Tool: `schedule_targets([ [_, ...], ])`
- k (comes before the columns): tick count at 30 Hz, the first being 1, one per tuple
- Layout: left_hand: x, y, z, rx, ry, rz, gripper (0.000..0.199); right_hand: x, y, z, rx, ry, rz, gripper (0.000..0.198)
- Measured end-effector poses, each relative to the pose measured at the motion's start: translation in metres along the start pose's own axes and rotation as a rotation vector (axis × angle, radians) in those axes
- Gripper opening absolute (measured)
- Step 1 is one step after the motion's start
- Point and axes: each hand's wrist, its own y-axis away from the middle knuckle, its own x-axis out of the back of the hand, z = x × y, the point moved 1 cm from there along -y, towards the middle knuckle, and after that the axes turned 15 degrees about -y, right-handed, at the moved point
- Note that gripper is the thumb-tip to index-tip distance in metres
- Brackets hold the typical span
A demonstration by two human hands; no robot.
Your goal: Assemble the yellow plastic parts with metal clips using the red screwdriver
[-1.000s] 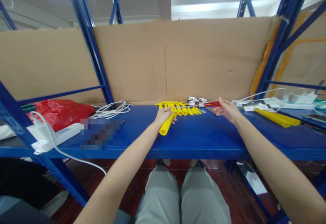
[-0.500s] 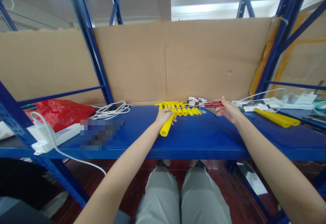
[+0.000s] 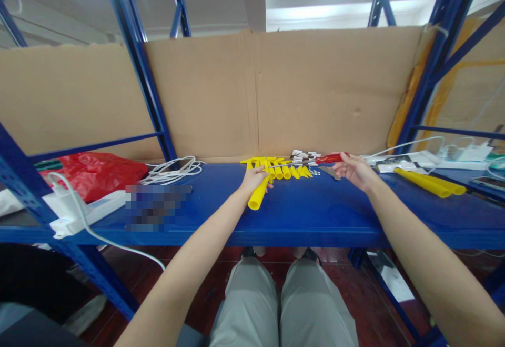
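Observation:
My left hand [image 3: 255, 179] is closed around a yellow tube [image 3: 257, 197], whose round open end faces me. In my right hand [image 3: 351, 170] is a screwdriver [image 3: 330, 158] with a red handle, its shaft pointing left. The thin shaft reaches toward the far end of the held tube; whether it touches is too small to make out. Behind and to the right of the tube lies a row of yellow plastic parts [image 3: 286, 172], with several small screws [image 3: 315, 172] at its right end. A flat grey metal piece [image 3: 330, 171] lies under the screwdriver handle.
Small black-and-white pieces [image 3: 303, 157] lie by the cardboard wall [image 3: 315, 89]. Two yellow tubes [image 3: 428, 184] rest at right near white cables. At left are a coiled white cable [image 3: 177, 169], a red plastic bag [image 3: 102, 174] and a white power strip [image 3: 92, 211].
My right hand has shifted slightly, its fingers turning on the handle, which has moved slightly left and up. My left hand and the tube are almost unmoved.

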Motion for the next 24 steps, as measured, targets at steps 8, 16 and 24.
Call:
schedule_targets([
  [8, 0.0000, 0.0030, 0.0018, -0.007, -0.024, 0.004, 0.058, -0.0032, -0.0001, 0.0005, 0.032, 0.008, 0.100, 0.019],
  [16, -0.0005, -0.0038, -0.0026, -0.012, -0.009, -0.010, 0.059, -0.0062, -0.0002, 0.0024, 0.037, 0.036, 0.186, 0.019],
  [24, -0.0014, -0.0022, -0.0023, -0.031, 0.002, -0.011, 0.058, -0.0013, -0.0019, 0.0035, 0.066, 0.042, 0.146, 0.037],
])
